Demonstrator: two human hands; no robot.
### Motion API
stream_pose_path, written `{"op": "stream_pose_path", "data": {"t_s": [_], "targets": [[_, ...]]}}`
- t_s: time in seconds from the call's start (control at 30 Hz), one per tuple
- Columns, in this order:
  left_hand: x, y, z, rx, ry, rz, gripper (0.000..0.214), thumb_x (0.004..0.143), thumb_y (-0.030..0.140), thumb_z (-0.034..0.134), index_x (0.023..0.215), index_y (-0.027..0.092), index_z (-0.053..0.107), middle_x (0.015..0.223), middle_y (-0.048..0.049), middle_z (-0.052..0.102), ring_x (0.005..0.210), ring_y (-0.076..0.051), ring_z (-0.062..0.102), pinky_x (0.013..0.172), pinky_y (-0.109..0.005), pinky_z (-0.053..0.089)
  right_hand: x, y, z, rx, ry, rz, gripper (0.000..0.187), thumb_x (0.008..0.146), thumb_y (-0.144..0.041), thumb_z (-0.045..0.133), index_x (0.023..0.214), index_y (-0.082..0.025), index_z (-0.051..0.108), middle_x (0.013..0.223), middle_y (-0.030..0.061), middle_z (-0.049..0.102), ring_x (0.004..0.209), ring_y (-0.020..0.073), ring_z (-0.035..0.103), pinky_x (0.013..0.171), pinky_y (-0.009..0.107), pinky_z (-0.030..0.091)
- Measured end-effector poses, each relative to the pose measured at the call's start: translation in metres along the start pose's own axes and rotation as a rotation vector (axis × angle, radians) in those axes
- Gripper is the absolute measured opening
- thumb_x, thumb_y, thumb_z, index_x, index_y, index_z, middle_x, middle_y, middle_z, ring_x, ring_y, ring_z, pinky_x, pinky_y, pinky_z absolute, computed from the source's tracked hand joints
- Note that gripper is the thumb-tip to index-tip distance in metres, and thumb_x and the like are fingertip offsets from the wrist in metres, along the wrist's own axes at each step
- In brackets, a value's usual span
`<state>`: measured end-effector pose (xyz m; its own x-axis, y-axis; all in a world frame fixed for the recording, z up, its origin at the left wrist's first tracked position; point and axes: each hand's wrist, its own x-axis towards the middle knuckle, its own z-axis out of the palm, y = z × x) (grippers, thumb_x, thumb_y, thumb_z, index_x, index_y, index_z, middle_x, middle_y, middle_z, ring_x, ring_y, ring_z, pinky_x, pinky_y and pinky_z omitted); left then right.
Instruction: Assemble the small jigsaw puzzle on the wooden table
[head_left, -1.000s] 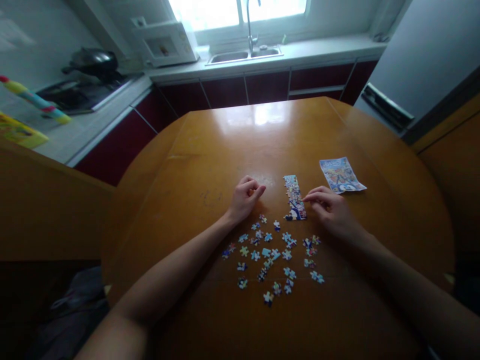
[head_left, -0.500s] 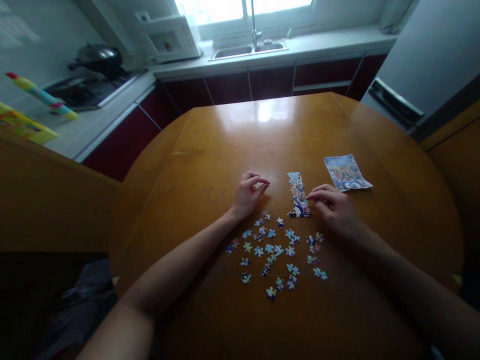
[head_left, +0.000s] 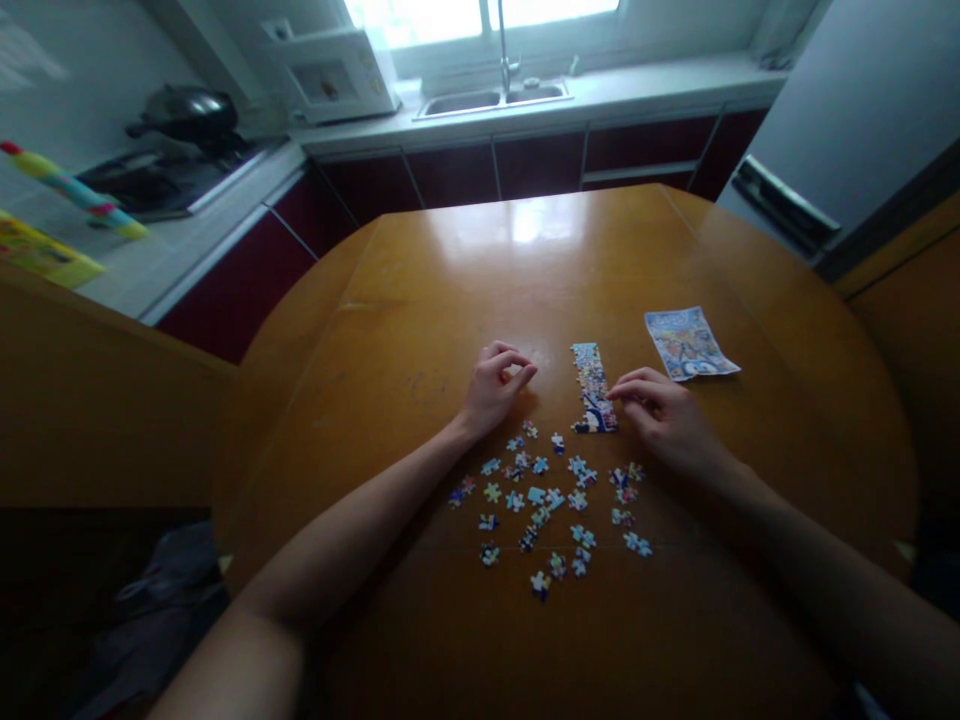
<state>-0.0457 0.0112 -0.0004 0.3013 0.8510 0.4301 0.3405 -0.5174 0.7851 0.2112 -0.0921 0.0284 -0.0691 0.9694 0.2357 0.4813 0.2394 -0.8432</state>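
Note:
A joined strip of jigsaw puzzle (head_left: 591, 385) lies on the wooden table, its long side running away from me. My right hand (head_left: 664, 415) is at the strip's right edge, fingers bent and drawn together, their tips touching that edge. Left of the strip and apart from it, my left hand (head_left: 495, 385) rests on the table. Its thumb and forefinger meet in a pinch; anything between them is too small to make out. Several loose puzzle pieces (head_left: 536, 495) are scattered nearer to me, between my forearms. One piece (head_left: 557, 443) lies just below the strip's left corner.
A creased picture sheet (head_left: 690, 343) lies to the right, beyond my right hand. The wooden table (head_left: 450, 290) has rounded ends. Behind it are a counter with a sink (head_left: 491, 100), a microwave (head_left: 334, 75), a stove with a dark pot (head_left: 184, 110), and a fridge (head_left: 847, 130) at right.
The whole view has shifted very slightly. Both hands, the strip and the loose pieces keep the same places relative to one another.

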Motion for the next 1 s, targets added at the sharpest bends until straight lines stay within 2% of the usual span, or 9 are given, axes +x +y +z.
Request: {"op": "stream_pose_path", "data": {"t_s": [0.33, 0.63, 1.0], "targets": [[0.001, 0.0062, -0.0016, -0.002, -0.011, -0.019, 0.021, 0.094, 0.03, 0.064, 0.076, 0.018, 0.065, 0.09, -0.0057, 0.058, 0.088, -0.017, 0.054, 0.059, -0.024, 0.042, -0.0012, -0.0007, 0.0012, 0.0, -0.002, 0.01, 0.018, 0.09, -0.02, 0.055, 0.091, -0.023, 0.073, 0.1, 0.0081, 0.066, 0.094, 0.0233, 0.063, 0.077, 0.04, 0.052], [0.001, 0.0056, -0.0016, 0.054, -0.004, -0.009, 0.024, 0.094, 0.029, 0.062, 0.073, 0.018, 0.065, 0.087, -0.0051, 0.06, 0.09, -0.019, 0.055, 0.073, -0.03, 0.046, -0.001, 0.001, 0.0008, -0.015, -0.005, 0.011, 0.017, 0.088, -0.022, 0.057, 0.09, -0.023, 0.074, 0.1, 0.0084, 0.067, 0.092, 0.0238, 0.063, 0.075, 0.04, 0.052], [0.0008, 0.0048, -0.0015, 0.016, 0.01, -0.006, 0.022, 0.094, 0.029, 0.063, 0.075, 0.018, 0.064, 0.087, -0.0055, 0.058, 0.086, -0.018, 0.053, 0.063, -0.027, 0.043, -0.0011, 0.0003, 0.0009, -0.01, -0.009, 0.01, 0.017, 0.09, -0.022, 0.057, 0.091, -0.023, 0.073, 0.101, 0.008, 0.066, 0.09, 0.0227, 0.063, 0.072, 0.038, 0.051]]}}
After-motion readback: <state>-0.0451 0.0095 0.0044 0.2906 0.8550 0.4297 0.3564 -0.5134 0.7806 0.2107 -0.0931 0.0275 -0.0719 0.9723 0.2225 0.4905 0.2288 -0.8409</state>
